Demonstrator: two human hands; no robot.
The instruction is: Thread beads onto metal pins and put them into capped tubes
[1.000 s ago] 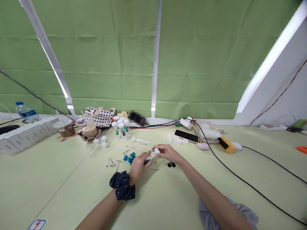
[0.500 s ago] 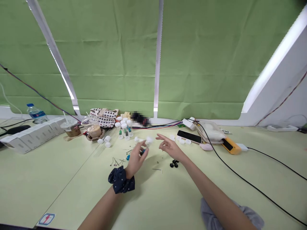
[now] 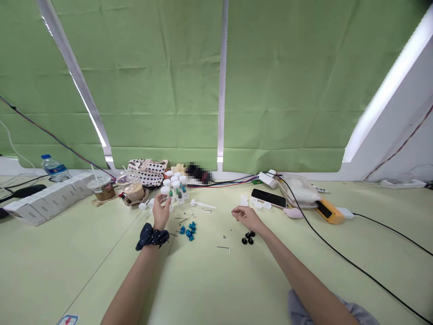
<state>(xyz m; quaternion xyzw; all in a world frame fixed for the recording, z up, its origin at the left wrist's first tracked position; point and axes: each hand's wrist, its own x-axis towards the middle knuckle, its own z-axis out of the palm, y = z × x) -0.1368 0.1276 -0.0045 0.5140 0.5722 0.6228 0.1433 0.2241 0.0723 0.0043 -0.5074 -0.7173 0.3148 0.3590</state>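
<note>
Leftward from the middle, the left hand (image 3: 160, 215) has gone to the standing tubes (image 3: 176, 184); the right hand (image 3: 249, 217) has drawn in its fingers.
Head view: the left grip curves around a white-capped tube (image 3: 165, 190) beside that upright group, perhaps to keep it from tipping; whether it is pinched or let go, I cannot tell. The right grip hangs half-curled with nothing visible in it, its closure unclear, near the black knobs (image 3: 250, 240). Blue knobs (image 3: 191, 229) lie in their own pile on the surface (image 3: 209, 282), probably parted by colour for easy picking. The left fingers hide most of the tube's body, a dark item (image 3: 199, 173) is pixelated, and a sticker (image 3: 68, 320) is cut off below.
</note>
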